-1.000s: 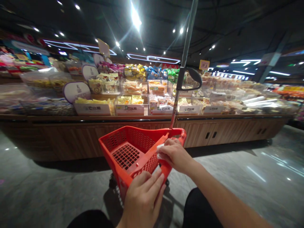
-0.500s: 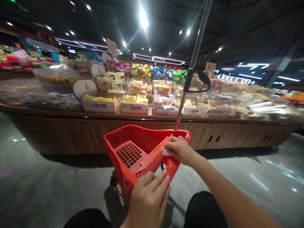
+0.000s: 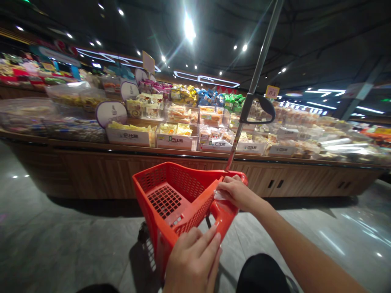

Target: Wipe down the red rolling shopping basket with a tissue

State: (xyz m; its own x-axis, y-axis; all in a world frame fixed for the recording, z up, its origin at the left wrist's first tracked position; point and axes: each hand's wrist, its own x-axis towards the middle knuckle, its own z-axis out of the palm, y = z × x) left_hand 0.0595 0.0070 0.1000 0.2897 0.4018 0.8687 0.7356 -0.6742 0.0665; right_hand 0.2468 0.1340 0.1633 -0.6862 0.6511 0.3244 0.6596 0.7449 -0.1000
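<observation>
A red plastic shopping basket [image 3: 171,195] on wheels stands on the floor right in front of me, with nothing in it. My left hand [image 3: 192,260] lies against its near rim, fingers together and stretched along the plastic. My right hand [image 3: 236,192] is closed on a small white cloth [image 3: 219,195] and presses it on the basket's far right rim. A grey telescopic pull handle [image 3: 255,85] with a black grip rises from that corner.
A long wooden display counter [image 3: 91,167] stands behind the basket, stacked with clear bins of packaged snacks [image 3: 180,122] and white labels. Grey polished floor [image 3: 55,244] stretches left and right. My dark-trousered knee [image 3: 262,272] is at the bottom.
My right hand with the white cloth has slid a little further along the basket's rim toward the handle corner. The view has tipped slightly; my left hand stays on the near rim.
</observation>
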